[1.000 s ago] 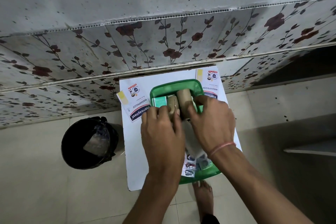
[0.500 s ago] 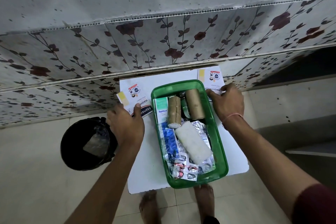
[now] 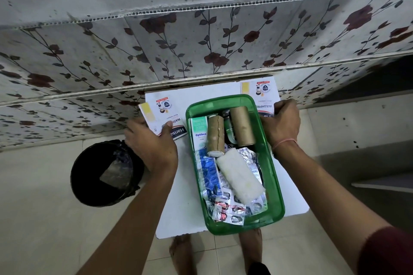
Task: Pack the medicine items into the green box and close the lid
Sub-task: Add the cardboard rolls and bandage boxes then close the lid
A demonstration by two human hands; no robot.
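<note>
Hands flank the green box (image 3: 271,163): left hand (image 3: 154,145) grips the left Hansaplast pack (image 3: 163,118), right hand (image 3: 282,124) the right pack (image 3: 260,94).

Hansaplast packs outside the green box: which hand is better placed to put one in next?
Probably left. The left hand already lies on its Hansaplast pack, which sits fully exposed beside the green box. The right hand covers the other pack, partly hidden behind the box.

Left hand (image 3: 154,143) and right hand (image 3: 282,124) spread wide apart, fingers curled downward.
</note>
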